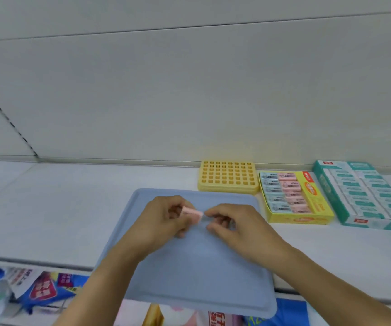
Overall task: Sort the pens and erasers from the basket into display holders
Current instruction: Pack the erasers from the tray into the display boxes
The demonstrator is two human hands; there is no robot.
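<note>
Nearest me, at six o'clock, I have both hands over the blue tray (189, 274), which juts past the shelf edge toward me and shows nothing lying on the bare part I can see. My left hand (163, 220) has its fingers curled round a pink eraser (192, 214), holding it just above the tray near its far end; my right hand (234, 225) pinches at the eraser's right end, where I think there is a clear wrapper, though blur keeps me from being sure. Farther out, at about one o'clock, the yellow eraser box (307, 217) already shows a row of blue-sleeved and a row of pink-sleeved erasers, nearly full as far as I can judge, so I reckon the eraser sorting is close to done and this one belongs with the pink row. At twelve o'clock the yellow pen holder (228, 176) has every hole I can see unfilled, and no pens show, so that part looks undone. At two o'clock lies a teal box (364, 196) of packed stock.
</note>
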